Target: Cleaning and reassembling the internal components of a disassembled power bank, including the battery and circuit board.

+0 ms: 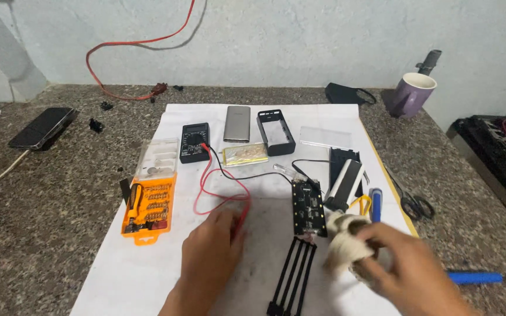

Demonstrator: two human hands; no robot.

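My left hand (209, 257) lies on the white paper sheet (147, 263) and grips the red probe (242, 217) of the black multimeter (194, 142); its red lead (218, 184) loops across the sheet. My right hand (402, 266) is blurred and clutches a crumpled white cloth (342, 246) near the sheet's right edge. Between my hands lies a black circuit board (308, 208), with a black battery holder frame (293, 275) just below it.
An orange screwdriver bit set (149, 205), a silver power bank (237, 123), an empty black case (276, 132), a flat foil battery (245, 154) and a blue pen (375, 204) sit on the sheet. Scissors (412, 202), purple mug (411, 93), phone (42, 127) lie around.
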